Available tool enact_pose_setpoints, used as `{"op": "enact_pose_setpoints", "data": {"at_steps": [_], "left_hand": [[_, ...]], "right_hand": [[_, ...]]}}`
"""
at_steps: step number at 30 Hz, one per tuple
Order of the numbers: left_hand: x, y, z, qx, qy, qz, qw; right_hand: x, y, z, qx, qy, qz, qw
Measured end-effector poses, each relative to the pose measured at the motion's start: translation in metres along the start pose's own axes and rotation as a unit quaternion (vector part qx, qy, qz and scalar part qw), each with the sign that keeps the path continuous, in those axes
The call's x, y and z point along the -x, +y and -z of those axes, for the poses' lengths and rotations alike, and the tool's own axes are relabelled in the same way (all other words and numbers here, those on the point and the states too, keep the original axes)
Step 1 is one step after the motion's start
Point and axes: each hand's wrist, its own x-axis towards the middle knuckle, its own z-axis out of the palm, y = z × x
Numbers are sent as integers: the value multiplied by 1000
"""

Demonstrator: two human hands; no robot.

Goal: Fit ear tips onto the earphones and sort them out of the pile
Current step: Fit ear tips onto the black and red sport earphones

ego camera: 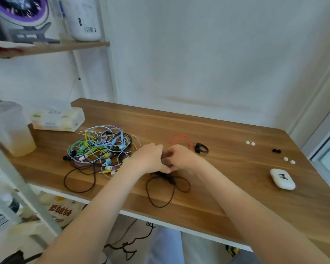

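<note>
1. Our left grip (149,159) and right grip (181,159) meet just right of the pile (101,147). Both have their fingers curled tight and pinch the head end of a black earphone (166,175). The fingers hide the bud, so we cannot tell whether a tip is already going on.
2. The black earphone's cord drops from the grips onto the bench (217,187) and lies in loose loops, right of the pile and nearer to us. It is apart from the tangle, so we judge this set already pulled free and now at the fitting step.
3. A red-corded earphone set (201,148) with black ear hooks lies further right of the pile, on its own. We take it as sorted out, though its buds are too small to check for tips.
4. Far right of the pile, loose tips wait in pairs: white ear tips (250,143), black ear tips (276,150) and a second white pair (289,160), with a white case (282,179) just beyond them.
5. The pile itself is a thick knot of green, yellow, blue, purple, white and black cords. Most of the job is still ahead of us.
</note>
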Motion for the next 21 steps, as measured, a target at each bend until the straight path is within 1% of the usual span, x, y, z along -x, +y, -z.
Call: {"op": "enact_pose_setpoints", "data": {"at_steps": [3,5,6,8,10,12,13,14,16,17,18,21], "left_hand": [[0,-18,9,-45,15,50,998],[0,-32,14,-77,26,86,993],[-1,-39,15,-79,32,96,992],[-2,-48,17,-52,40,97,993],[-3,-48,19,-17,57,85,995],[-4,-40,19,6,91,69,993],[-5,-34,19,17,110,58,992],[-7,-26,19,29,127,46,990],[-12,-10,16,53,146,16,988],[-14,-2,14,62,149,3,987],[-18,6,12,70,144,-4,987],[-33,31,2,74,92,4,993]], "right_hand": [[-10,-8,-13,-72,-27,45,996],[-15,-12,-18,-49,-18,75,996],[-17,-13,-18,3,9,97,995],[-22,-11,-11,112,111,155,975],[-24,-7,-1,129,216,187,950],[-27,2,13,153,293,162,930],[-28,8,21,183,306,126,926],[-28,15,28,210,297,80,928],[-26,30,43,261,232,-2,937],[-25,38,50,286,195,-21,938],[-24,46,55,305,172,-27,936],[-16,62,70,297,163,-15,941]]}}
